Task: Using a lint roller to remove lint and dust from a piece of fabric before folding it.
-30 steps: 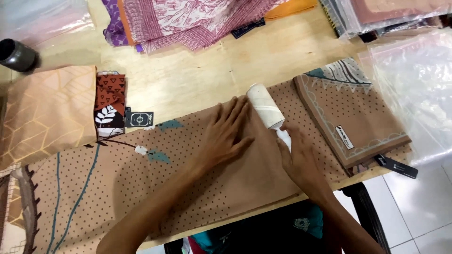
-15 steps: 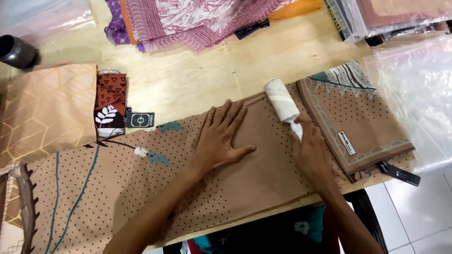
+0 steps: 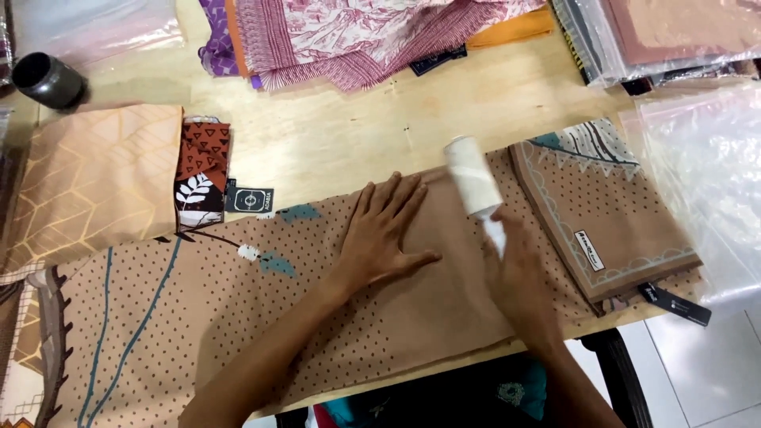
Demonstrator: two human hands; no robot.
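Observation:
A long tan dotted cloth (image 3: pixel 198 317) with blue stems lies spread along the front of the wooden table (image 3: pixel 349 135). My left hand (image 3: pixel 384 234) rests flat on it, fingers spread. My right hand (image 3: pixel 519 273) grips the handle of a white lint roller (image 3: pixel 472 176), whose roll lies on the cloth near its far edge. Just right of the roller sits a folded tan cloth (image 3: pixel 610 214) with a white scalloped border and a small label.
A folded peach cloth (image 3: pixel 95 182) and a rust patterned cloth (image 3: pixel 202 166) lie at left, a dark cup (image 3: pixel 47 79) behind them. Pink, purple and orange fabrics (image 3: pixel 357 40) pile at the back. Clear plastic bags (image 3: pixel 705 182) cover the right side.
My right hand has pushed the lint roller away from me across the cloth, toward its far edge. My left hand has stayed pressed flat on the cloth.

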